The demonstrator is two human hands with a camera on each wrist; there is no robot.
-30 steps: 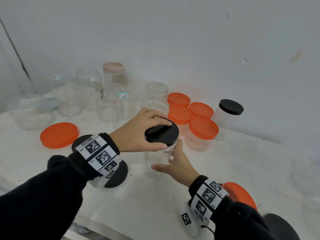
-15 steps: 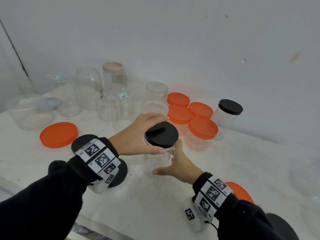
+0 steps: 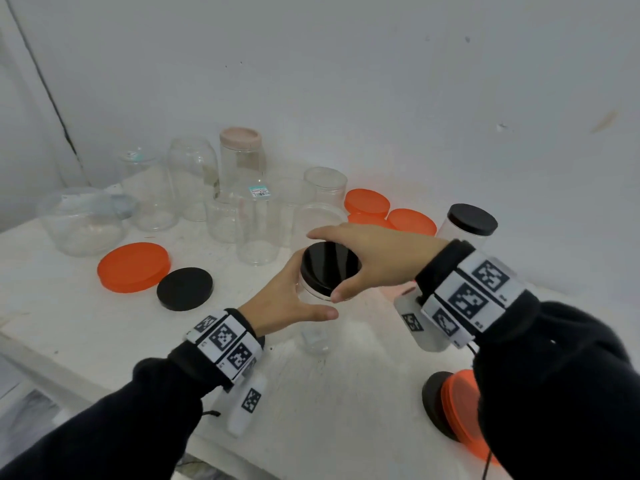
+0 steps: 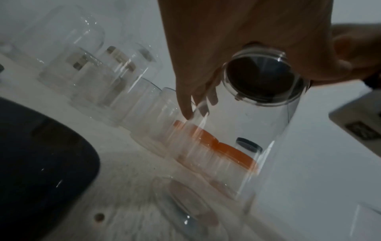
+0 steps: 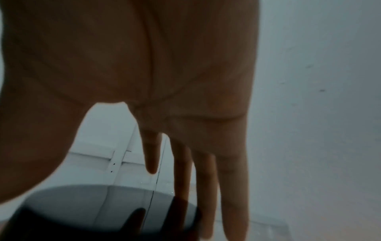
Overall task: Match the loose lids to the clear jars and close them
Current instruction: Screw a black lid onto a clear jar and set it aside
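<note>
Head view shows the left hand (image 3: 282, 303) wrapped around the clear jar (image 3: 317, 306), thumb across the near side and fingers behind it, holding it upright just above or on the white tabletop (image 3: 329, 403) near the middle; contact with the surface cannot be told. The right hand (image 3: 377, 258) reaches over from the right, thumb and fingers curled around the rim of the black lid (image 3: 330, 268) sitting on the jar's mouth. A loose black lid (image 3: 184, 288) lies flat beside a loose orange lid (image 3: 133, 266) toward the left edge. Open clear jars (image 3: 256, 226) cluster along the far edge, with orange-lidded jars (image 3: 367, 202) and a black-lidded jar (image 3: 471, 223) toward the far right.
</note>
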